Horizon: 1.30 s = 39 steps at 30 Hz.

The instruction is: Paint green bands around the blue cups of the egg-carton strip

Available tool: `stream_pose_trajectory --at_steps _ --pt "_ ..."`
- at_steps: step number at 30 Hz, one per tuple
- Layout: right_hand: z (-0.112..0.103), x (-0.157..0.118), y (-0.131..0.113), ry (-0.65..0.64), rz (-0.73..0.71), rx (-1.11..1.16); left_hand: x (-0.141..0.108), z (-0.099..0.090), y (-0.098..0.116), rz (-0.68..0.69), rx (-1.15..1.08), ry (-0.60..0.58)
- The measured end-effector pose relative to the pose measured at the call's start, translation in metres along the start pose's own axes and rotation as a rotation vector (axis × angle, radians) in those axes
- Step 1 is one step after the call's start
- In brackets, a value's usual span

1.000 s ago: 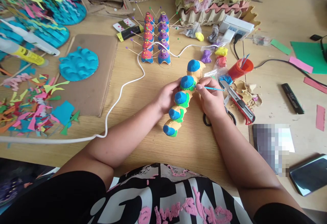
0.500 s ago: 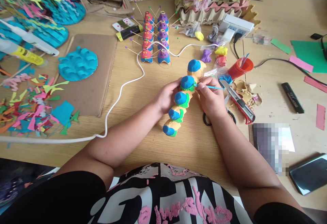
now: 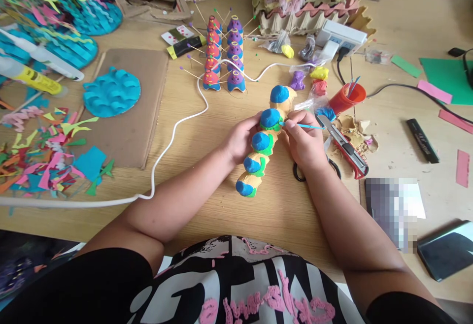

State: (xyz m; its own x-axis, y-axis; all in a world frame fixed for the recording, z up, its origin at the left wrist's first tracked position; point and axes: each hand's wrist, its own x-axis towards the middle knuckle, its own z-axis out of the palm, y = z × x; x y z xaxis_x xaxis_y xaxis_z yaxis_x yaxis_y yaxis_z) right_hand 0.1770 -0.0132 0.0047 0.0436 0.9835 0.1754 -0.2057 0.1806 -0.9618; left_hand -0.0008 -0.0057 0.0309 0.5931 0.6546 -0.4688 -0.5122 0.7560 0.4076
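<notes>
A strip of egg-carton cups [image 3: 254, 182] runs diagonally in front of me, each cup topped with blue clay, most with green clay along a lower edge. My left hand [image 3: 242, 142] grips the strip from its left side, with the fingertips partly hidden behind it. In my right hand [image 3: 305, 139] is a thin light-blue modelling tool [image 3: 305, 126], pinched between thumb and fingers. Its tip touches the green clay [image 3: 272, 127] on the second cup from the far end. Behind my right wrist, black scissors handles [image 3: 298, 172] show in part.
A red utility knife [image 3: 345, 146] lies beside my right hand, near an orange cup [image 3: 347, 97]. Finished red and purple carton figures [image 3: 235, 63] stand farther back. A white cable [image 3: 173, 137] crosses the table on the left, past paper scraps [image 3: 48, 161]. A phone [image 3: 447, 250] rests at right.
Both hands, the strip and the tool keep nearly the same positions. The whole view has shifted very slightly.
</notes>
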Motion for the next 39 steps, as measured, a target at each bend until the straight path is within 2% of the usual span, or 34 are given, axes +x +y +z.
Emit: stream_pose_trajectory --at_steps 5,12,18,25,34,39 --pt "-0.0030 0.0005 0.0031 -0.032 -0.014 -0.043 0.0001 0.0000 -0.0002 0.005 0.032 0.003" --pt "-0.0031 -0.0006 0.0037 -0.018 -0.002 0.014 0.0004 -0.0015 -0.0006 0.030 0.015 -0.060" --pt "0.0000 -0.0001 0.0007 0.002 0.034 0.029 0.0004 -0.0019 -0.0002 0.006 0.054 -0.020" --pt "0.0014 -0.0009 -0.0017 0.021 0.077 0.062 0.0005 -0.0012 -0.0003 -0.021 -0.002 0.000" --pt "0.0013 -0.0013 -0.0027 0.039 0.089 0.053 0.0020 -0.0053 -0.0017 0.040 0.030 -0.096" --pt "0.0023 -0.0023 -0.0036 0.051 0.108 0.070 0.0035 -0.0062 -0.0022 0.056 0.043 -0.082"
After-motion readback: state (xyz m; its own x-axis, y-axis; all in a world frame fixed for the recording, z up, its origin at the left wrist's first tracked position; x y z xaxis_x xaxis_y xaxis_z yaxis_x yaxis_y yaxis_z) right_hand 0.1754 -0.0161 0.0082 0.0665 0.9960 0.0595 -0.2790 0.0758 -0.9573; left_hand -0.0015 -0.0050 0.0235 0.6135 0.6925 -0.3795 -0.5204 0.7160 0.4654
